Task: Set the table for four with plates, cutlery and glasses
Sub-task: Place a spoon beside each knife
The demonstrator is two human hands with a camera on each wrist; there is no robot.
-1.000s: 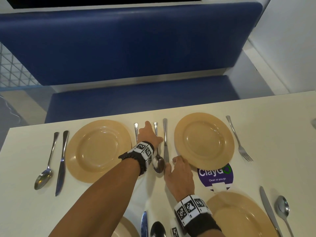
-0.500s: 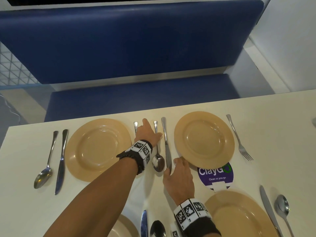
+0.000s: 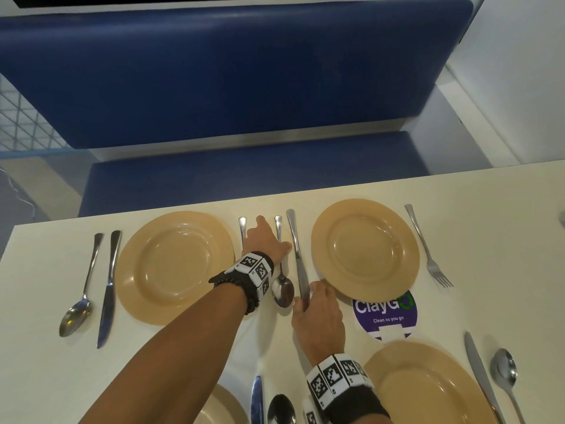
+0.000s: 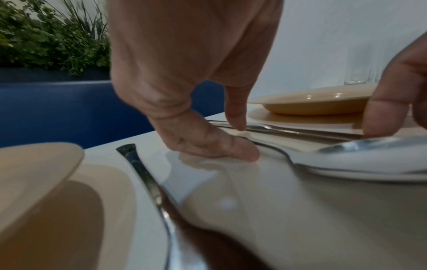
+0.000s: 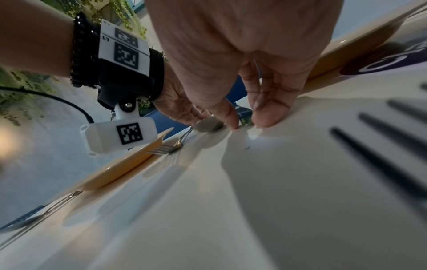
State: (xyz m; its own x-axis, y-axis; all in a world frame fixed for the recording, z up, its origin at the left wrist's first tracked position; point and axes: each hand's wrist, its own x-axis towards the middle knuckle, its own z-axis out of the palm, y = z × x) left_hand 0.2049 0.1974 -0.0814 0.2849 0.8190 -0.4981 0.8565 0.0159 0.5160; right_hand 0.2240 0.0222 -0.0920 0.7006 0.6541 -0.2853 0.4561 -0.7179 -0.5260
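Two tan plates stand at the far side, one on the left (image 3: 174,267) and one on the right (image 3: 365,250). Between them lie a fork (image 3: 242,223), a spoon (image 3: 282,289) and a knife (image 3: 298,255). My left hand (image 3: 266,240) is low on the table between fork and spoon; thumb and forefinger pinch the spoon handle (image 4: 272,149). My right hand (image 3: 318,313) pinches the tip of the knife blade. The knife lies slightly slanted, blade end toward the right plate. Most of the fork is hidden under my left wrist.
Two more plates (image 3: 428,387) (image 3: 220,405) sit at the near edge, each with a knife and spoon beside it. A spoon (image 3: 76,313) and knife (image 3: 107,292) lie far left, a fork (image 3: 428,249) far right. A purple sticker (image 3: 385,313) marks the table. A blue bench (image 3: 244,175) runs behind. Clear glasses (image 4: 360,69) stand beyond the right plate.
The knife has swung: its blade end went right and nearer with my right hand, its handle end drifted left. My left hand and the spoon barely moved.
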